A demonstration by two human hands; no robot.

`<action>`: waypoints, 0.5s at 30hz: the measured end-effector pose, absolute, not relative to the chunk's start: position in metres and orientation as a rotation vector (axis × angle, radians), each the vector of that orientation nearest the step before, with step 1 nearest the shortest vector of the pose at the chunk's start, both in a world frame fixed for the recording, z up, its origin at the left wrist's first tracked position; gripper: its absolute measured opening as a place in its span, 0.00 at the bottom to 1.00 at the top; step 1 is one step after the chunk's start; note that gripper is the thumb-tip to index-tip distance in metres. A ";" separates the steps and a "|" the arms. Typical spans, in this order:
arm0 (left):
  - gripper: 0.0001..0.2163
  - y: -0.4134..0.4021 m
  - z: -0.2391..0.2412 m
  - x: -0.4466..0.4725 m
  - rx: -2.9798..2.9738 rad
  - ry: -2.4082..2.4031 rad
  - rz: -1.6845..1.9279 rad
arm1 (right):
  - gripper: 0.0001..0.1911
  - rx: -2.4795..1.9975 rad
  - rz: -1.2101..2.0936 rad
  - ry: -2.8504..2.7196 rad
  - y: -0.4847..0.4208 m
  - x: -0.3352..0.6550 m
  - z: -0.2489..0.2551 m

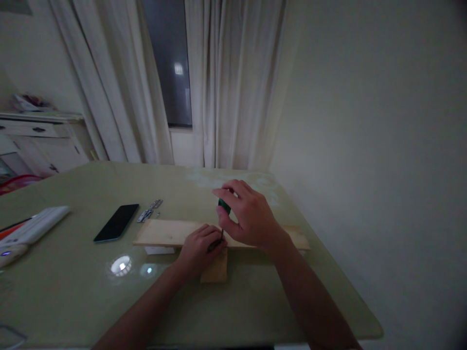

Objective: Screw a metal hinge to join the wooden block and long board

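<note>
Fingers of the right hand [251, 218] close round the green screwdriver [224, 205], which stands upright with its tip on the plank [164, 233]. The left hand [200, 248] pinches at the tip, its hold hidden. Driving looks barely begun; fittings [149, 211] lie behind the plank, untouched.

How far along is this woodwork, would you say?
Done: the plank lies across the block. In hand: the right hand holds the screwdriver upright on the plank, with the left hand at its tip. Left, it seems: the metal pieces by the phone lie unused.
</note>
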State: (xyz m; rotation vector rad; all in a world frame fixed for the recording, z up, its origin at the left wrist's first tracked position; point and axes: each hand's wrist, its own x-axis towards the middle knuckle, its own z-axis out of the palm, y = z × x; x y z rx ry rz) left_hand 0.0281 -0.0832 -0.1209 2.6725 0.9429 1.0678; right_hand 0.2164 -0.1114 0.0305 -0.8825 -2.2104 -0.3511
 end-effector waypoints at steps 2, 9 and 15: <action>0.05 -0.083 -0.123 0.028 2.685 0.952 1.082 | 0.18 -0.823 -0.195 -2.248 -0.116 0.216 0.032; 0.03 -0.083 -0.122 0.028 2.732 0.974 1.064 | 0.19 -0.977 -0.585 -2.125 -0.106 0.210 0.024; 0.03 -0.081 -0.123 0.029 2.767 0.904 1.194 | 0.24 -0.920 -0.344 -2.278 -0.117 0.213 0.030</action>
